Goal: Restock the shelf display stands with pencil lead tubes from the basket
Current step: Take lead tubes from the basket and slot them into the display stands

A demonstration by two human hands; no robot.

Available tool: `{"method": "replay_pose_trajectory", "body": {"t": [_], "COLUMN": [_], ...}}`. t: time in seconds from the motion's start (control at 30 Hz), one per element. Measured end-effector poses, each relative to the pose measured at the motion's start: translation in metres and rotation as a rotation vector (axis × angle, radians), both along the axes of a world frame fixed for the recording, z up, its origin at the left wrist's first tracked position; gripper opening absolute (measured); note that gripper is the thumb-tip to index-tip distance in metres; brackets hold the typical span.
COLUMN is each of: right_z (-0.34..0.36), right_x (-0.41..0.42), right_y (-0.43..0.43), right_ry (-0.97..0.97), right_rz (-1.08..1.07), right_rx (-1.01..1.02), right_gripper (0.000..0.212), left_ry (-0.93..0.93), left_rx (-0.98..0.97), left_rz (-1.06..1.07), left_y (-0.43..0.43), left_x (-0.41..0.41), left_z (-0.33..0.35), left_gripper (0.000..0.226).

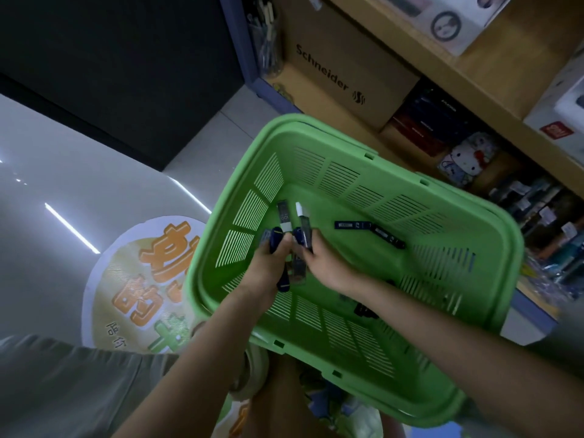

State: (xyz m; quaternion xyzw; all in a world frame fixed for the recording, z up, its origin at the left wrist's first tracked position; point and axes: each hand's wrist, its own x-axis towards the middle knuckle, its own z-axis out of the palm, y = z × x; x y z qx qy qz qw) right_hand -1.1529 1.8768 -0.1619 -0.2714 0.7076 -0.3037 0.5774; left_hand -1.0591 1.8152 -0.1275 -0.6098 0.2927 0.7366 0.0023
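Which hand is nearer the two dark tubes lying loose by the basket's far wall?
Right. The right hand sits just beside the loose tubes; the left hand is farther off, beyond the right.

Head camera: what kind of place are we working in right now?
Most likely a stationery shop aisle. A wooden shelf holds a Schneider-branded carton and boxed goods, pens stand in a clear cup, and a green shopping basket holds pencil lead tubes.

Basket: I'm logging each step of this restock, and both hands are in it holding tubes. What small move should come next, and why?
Probably reach the right hand for the two dark tubes lying loose on the green basket floor just beyond it. The left hand already grips several tubes, so gathering the rest first saves a trip.
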Motion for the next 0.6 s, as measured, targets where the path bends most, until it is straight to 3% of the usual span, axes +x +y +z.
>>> {"method": "replay_pose_trajectory", "body": {"t": [0.23, 0.33, 0.43, 0.6], "right_z": [0.032, 0.04, 0.046, 0.043], "right_x": [-0.003, -0.008, -0.011, -0.011], "right_y": [0.007, 0.008, 0.009, 0.009], "right_ry": [0.272, 0.222, 0.178, 0.143], "right_rz": [0.387, 0.434, 0.353, -0.017], "right_rx": [-0.061, -0.059, -0.023, -0.087], "right_gripper": [0.032, 0.046, 0.061, 0.043], "left_ry": [0.046, -0.009, -0.008, 0.034], "left_rx": [0.005, -0.064, -0.121, -0.174], "left_rz": [-0.031, 0.014, 0.113, 0.15], "left_y": [0.006, 0.006, 0.002, -0.001], "left_x": [-0.009, -0.013, -0.013, -0.01], "left_z": [0.018, 0.018, 0.019, 0.021], "left_gripper": [0.018, 0.009, 0.012, 0.015]}}
